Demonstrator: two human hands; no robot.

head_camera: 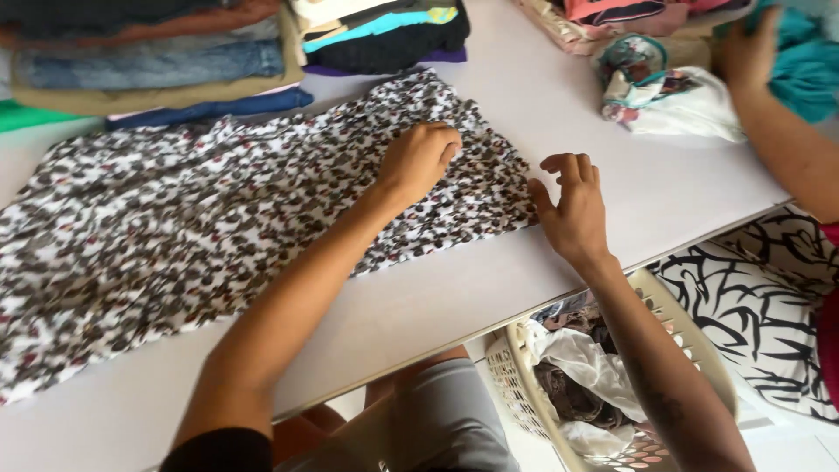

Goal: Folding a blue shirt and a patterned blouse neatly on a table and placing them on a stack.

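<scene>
A white garment with a dark spotted print (201, 218) lies spread flat across the white table (647, 183). My left hand (421, 159) rests on its upper right part with the fingers curled down, pressing or pinching the cloth. My right hand (572, 208) sits at the garment's right edge, fingers apart and bent, thumb touching the hem.
Folded clothes are stacked at the back left (149, 61) and back middle (380, 33). A crumpled white and teal bundle (664, 92) lies back right, where another person's arm (791, 131) handles teal cloth. A cream laundry basket (612, 385) with clothes stands below the table edge.
</scene>
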